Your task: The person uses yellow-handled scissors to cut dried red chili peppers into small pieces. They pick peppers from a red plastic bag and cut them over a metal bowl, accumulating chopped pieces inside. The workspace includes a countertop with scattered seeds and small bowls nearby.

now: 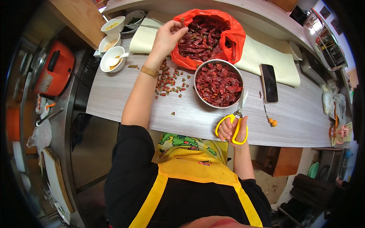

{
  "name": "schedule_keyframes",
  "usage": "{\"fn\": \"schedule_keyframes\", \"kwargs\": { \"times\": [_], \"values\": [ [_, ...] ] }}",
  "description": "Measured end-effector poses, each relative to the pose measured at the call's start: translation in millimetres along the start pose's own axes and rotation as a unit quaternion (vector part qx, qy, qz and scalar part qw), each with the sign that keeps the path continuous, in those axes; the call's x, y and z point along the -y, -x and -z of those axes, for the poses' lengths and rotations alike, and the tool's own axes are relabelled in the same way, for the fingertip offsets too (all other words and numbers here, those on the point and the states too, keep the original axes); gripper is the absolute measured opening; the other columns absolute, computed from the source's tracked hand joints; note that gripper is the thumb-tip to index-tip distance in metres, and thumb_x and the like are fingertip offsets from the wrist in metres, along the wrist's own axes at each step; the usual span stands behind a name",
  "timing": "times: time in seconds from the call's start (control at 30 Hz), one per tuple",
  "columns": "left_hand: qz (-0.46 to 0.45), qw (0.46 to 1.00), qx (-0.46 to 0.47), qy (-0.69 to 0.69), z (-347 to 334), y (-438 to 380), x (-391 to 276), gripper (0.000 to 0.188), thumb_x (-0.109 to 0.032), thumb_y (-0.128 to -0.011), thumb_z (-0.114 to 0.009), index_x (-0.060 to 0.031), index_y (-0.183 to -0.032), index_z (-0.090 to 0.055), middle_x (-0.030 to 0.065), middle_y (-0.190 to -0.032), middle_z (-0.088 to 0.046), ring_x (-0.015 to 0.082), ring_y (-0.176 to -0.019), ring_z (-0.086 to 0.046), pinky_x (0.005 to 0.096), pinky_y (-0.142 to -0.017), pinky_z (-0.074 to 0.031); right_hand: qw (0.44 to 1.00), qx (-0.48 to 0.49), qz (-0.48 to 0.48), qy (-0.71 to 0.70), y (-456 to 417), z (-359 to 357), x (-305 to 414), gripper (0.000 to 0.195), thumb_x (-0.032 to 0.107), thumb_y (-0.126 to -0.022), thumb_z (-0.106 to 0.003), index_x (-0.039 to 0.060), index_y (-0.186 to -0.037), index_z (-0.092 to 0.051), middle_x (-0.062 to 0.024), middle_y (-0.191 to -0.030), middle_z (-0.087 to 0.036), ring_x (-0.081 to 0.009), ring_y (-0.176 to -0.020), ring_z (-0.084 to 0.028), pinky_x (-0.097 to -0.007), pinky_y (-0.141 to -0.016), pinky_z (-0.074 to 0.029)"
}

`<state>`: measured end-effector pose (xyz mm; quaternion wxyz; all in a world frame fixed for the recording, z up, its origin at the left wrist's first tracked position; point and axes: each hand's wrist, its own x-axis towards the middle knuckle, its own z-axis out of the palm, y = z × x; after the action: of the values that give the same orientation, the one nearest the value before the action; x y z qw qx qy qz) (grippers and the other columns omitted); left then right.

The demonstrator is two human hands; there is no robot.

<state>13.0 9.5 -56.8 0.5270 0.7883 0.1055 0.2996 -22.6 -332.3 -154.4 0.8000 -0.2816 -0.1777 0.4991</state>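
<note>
My left hand [171, 35] is at the left rim of a red plastic bag [184, 58] full of whole dried red chillies [204, 38], its fingertips pinched on what looks like a dried chilli by its stem end. My right hand [233, 129] holds yellow-handled scissors [239, 111] by the loops near the table's front edge. Their blades are slightly apart, pointing away from me beside a steel bowl [197, 94] of cut dried chilli pieces [219, 84]. Cut-off chilli stem ends [168, 81] lie scattered on the grey table [128, 97], left of the bowl and partly behind my left forearm.
At the back left stand white bowls [107, 63], one with a white spoon [119, 59], and a glass bowl [134, 20]. A pale mat [266, 65] lies under the bag. A smartphone [268, 83] and a small item with orange beads [273, 122] lie right of the steel bowl.
</note>
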Motion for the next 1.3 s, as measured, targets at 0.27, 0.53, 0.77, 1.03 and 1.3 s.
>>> {"fn": "schedule_keyframes", "kwargs": {
  "times": [0.27, 0.53, 0.77, 1.03, 1.3],
  "values": [
    [0.148, 0.917, -0.005, 0.369, -18.1, 66.5, -55.6, 0.013, -0.009, -0.086, -0.061, -0.0019, -0.091, -0.05, 0.0096, -0.092, -0.06, 0.019, -0.086, -0.063, 0.0256, -0.065, -0.056, 0.985, -0.053, -0.004, 0.164, 0.8, -34.9, -4.8, 0.052, 0.052, -0.093, -0.032, 0.0049, -0.075, -0.043, -0.0017, -0.058, -0.04, -0.0121, -0.053, -0.041, -0.0286, -0.058, -0.046],
    [0.157, 0.875, -0.046, 0.456, -65.3, 143.7, -62.4, 0.015, -0.002, -0.085, -0.06, -0.0031, -0.083, -0.045, 0.0103, -0.089, -0.058, 0.0224, -0.082, -0.064, 0.0295, -0.065, -0.058, 0.96, -0.16, -0.014, 0.23, -16.2, -79.6, 6.0, 0.042, 0.039, -0.096, -0.04, 0.0052, -0.072, -0.043, 0.0004, -0.059, -0.038, -0.0089, -0.051, -0.04, -0.0284, -0.057, -0.048],
    [0.158, 0.932, -0.01, 0.325, -70.3, 169.1, -54.8, 0.014, 0.0, -0.084, -0.061, 0.0015, -0.094, -0.052, 0.0096, -0.086, -0.059, 0.0177, -0.079, -0.064, 0.024, -0.06, -0.054, 0.959, -0.168, -0.058, 0.221, -22.3, -78.2, 15.6, 0.044, 0.04, -0.096, -0.038, 0.0064, -0.067, -0.042, 0.001, -0.054, -0.036, -0.0085, -0.046, -0.037, -0.0281, -0.053, -0.047],
    [0.13, 0.952, -0.045, 0.273, -62.3, 170.8, -51.8, 0.01, 0.0, -0.083, -0.062, 0.0045, -0.091, -0.057, 0.0094, -0.083, -0.061, 0.0147, -0.072, -0.064, 0.0221, -0.058, -0.053, 0.941, -0.183, -0.038, 0.281, -3.7, -70.0, -0.7, 0.038, 0.036, -0.094, -0.047, 0.005, -0.072, -0.046, 0.0011, -0.061, -0.042, -0.0083, -0.052, -0.045, -0.0242, -0.052, -0.046],
    [0.14, 0.956, 0.044, 0.253, -69.4, 179.5, -59.2, 0.011, 0.0, -0.082, -0.063, 0.0044, -0.09, -0.058, 0.009, -0.085, -0.063, 0.0122, -0.072, -0.063, 0.0213, -0.06, -0.053, 0.91, -0.211, -0.046, 0.354, -11.6, -68.7, 3.7, 0.038, 0.035, -0.092, -0.051, 0.0029, -0.072, -0.049, 0.0005, -0.059, -0.045, -0.0076, -0.052, -0.048, -0.0248, -0.05, -0.046]
  ]
}}
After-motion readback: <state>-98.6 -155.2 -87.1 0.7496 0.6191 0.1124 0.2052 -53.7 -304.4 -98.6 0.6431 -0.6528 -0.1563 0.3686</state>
